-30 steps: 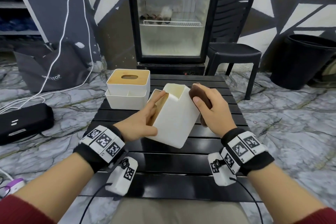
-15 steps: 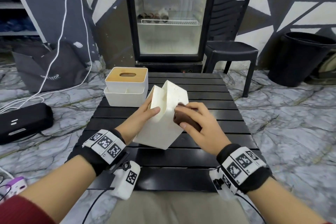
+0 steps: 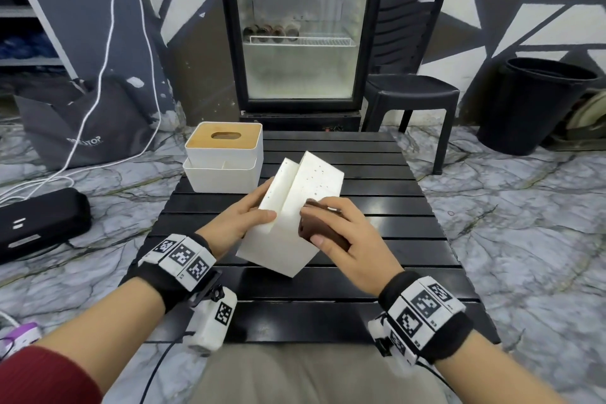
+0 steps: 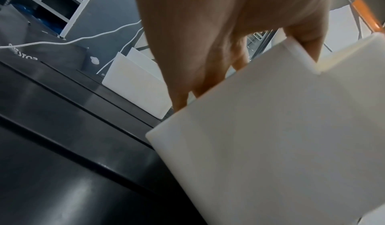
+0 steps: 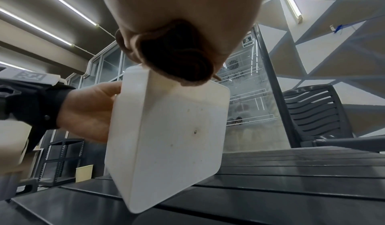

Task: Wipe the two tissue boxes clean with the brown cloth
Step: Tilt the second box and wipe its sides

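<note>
now | left grip holds tilted box | right grip presses cloth

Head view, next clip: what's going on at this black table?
A person is cleaning a white tissue box, tilted on one corner on the black slatted table. The left hand grips its edge while the right hand presses a bunched brown cloth against its speckled face. A second tissue box with a wooden lid stands untouched behind.
</note>
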Tool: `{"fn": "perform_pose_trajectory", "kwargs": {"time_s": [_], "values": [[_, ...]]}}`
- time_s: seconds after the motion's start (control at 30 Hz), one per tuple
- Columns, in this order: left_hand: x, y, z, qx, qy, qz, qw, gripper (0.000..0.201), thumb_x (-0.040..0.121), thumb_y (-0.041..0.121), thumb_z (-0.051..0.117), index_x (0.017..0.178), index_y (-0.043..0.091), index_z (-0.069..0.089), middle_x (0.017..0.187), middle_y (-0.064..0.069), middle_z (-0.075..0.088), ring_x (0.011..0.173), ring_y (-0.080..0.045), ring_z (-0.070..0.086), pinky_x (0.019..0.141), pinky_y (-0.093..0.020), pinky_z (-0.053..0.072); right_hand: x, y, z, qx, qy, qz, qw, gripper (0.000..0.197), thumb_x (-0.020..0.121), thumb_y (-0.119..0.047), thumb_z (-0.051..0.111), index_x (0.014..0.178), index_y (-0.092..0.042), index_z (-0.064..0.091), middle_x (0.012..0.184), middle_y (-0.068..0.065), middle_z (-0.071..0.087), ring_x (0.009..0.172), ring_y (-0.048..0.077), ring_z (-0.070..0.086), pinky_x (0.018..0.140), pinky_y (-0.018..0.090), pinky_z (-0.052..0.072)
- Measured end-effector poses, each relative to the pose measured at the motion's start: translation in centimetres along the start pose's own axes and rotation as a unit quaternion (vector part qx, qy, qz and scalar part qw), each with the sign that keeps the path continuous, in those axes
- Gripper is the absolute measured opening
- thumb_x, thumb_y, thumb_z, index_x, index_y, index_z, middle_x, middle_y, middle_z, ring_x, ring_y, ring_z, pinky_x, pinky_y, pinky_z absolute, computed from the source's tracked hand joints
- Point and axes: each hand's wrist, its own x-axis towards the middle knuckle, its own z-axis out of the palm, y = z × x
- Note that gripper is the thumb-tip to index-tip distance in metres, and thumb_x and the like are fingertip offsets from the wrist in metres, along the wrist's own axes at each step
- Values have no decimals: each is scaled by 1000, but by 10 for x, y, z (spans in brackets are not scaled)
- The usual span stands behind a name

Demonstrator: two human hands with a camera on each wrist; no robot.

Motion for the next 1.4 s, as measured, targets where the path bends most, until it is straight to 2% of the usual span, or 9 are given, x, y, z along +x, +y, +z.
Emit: {"fn": "perform_pose_trajectory", "kwargs": {"time_s": [0.27,0.4,0.57,0.73,0.9,1.07,1.2,1.33,1.4], "values": [[7,5,-4,39,-63,-13,997,79,69,39,66,140,46,34,131,10,58,120,-23,55,103,-43,41,6,19,-7,16,45,40,998,37,87,-34,49,124,-36,51,121,-30,34,120,2,38,102,19,31],[10,9,-2,42,-91,-8,995,72,69,36,65,134,51,40,132,15,56,118,-17,56,97,-32,46,10,33,-11,8,73,52,996,37,87,-33,49,125,-35,51,121,-26,37,120,3,39,102,20,32],[13,13,0,38,-110,-8,993,75,70,34,65,139,46,37,134,12,55,120,-17,55,95,-31,46,17,48,-16,-3,109,68,992,37,88,-28,49,124,-24,54,118,-15,40,113,-1,39,96,4,26],[16,12,0,36,-118,-5,992,78,70,33,65,141,43,35,135,9,55,121,-19,54,96,-32,44,25,59,-21,4,121,105,987,33,92,-21,52,124,-18,54,120,-9,43,115,11,43,97,19,32],[18,10,0,40,-124,-1,991,75,73,32,64,140,45,35,136,10,54,122,-17,54,99,-33,44,32,64,-25,40,133,109,984,32,93,-19,50,124,-22,54,112,-10,51,104,0,47,89,4,33],[18,11,0,54,-128,1,990,71,75,32,63,138,50,36,137,13,52,122,-14,53,96,-29,44,37,70,-30,75,124,164,976,30,93,-24,50,123,-24,54,103,-16,55,94,-4,52,79,7,37],[18,11,0,60,-120,5,991,68,75,34,61,135,54,37,135,14,54,122,-13,53,100,-33,41,40,75,-34,89,105,193,972,26,92,-29,49,118,-31,54,95,-16,59,82,1,57,60,5,44],[16,14,4,70,-121,10,990,67,74,33,60,134,54,38,134,17,54,120,-8,53,92,-19,46,37,78,-37,87,106,193,972,21,92,-29,49,112,-32,55,90,-22,59,81,-5,56,61,5,41],[15,17,7,74,-121,10,990,67,74,33,61,134,53,39,133,19,55,119,-6,54,88,-14,45,32,78,-38,92,104,197,971,15,92,-31,48,101,-42,54,89,-18,62,76,-4,58,60,11,44]]}}
